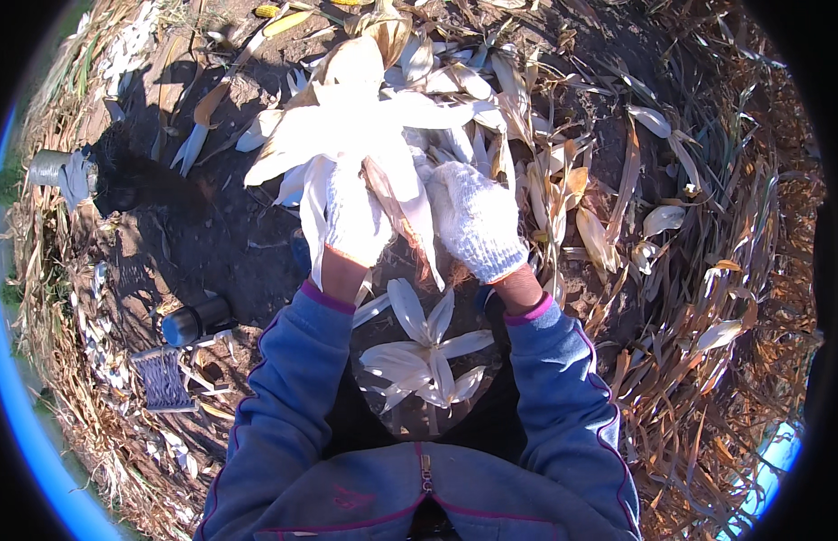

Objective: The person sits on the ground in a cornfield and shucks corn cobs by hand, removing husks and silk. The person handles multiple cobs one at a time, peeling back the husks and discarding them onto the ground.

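Note:
My left hand (357,215), in a white knit glove, is wrapped around the base of a pale, dry corn husk (365,125). The husk's leaves spread wide, and strong glare washes out its middle, so I cannot tell whether an ear is inside. Against the husk's right side, my right hand (476,220), gloved the same way, is curled into a fist, its fingertips partly lost in the glare. A brownish husk strip with silk (407,220) hangs between the hands. Below them, an opened husk (429,351) lies splayed on the ground between my legs.
Loose husks (459,78) lie heaped beyond my hands. Yellow corn ears (287,24) rest at the top. On the left are a metal flask (196,321), a small folding stool (163,380) and a dark shaggy shape (131,179). Dry stalks (703,284) bank up on the right.

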Demonstrator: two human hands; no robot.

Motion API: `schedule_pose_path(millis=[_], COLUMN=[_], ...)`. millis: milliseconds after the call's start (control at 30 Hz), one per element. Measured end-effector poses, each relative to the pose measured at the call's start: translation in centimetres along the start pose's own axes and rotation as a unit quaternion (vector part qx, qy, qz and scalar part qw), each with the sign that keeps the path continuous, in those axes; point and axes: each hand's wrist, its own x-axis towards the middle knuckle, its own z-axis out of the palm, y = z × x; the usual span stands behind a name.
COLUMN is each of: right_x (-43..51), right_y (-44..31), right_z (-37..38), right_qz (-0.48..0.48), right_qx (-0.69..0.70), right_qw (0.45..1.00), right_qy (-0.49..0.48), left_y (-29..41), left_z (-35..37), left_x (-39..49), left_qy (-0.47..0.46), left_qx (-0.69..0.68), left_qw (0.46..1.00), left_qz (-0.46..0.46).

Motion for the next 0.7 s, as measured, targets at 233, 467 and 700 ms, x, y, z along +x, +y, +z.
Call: schedule_pose_path(millis=[233,467,700], right_x=[0.4,0.6,-0.3], right_y=[0.2,0.4,0.2], right_z=[-1.0,-1.4,-0.5], right_qz=[0.084,0.056,0.009], right_qx=[0.122,0.232,0.081], right_qw=[0.987,0.966,0.997], right_qy=[-0.061,-0.096,-0.013], left_y=[0.1,0.1,0.3], left_z=[-0.6,-0.9,-0.4], left_x=[0.9,0.5,-0.1], left_qy=[-0.118,-0.046,-0.05], left_qx=[-0.095,-0.076,0.052], left_qw=[0.987,0.994,0.997], left_qz=[-0.057,-0.069,0.01])
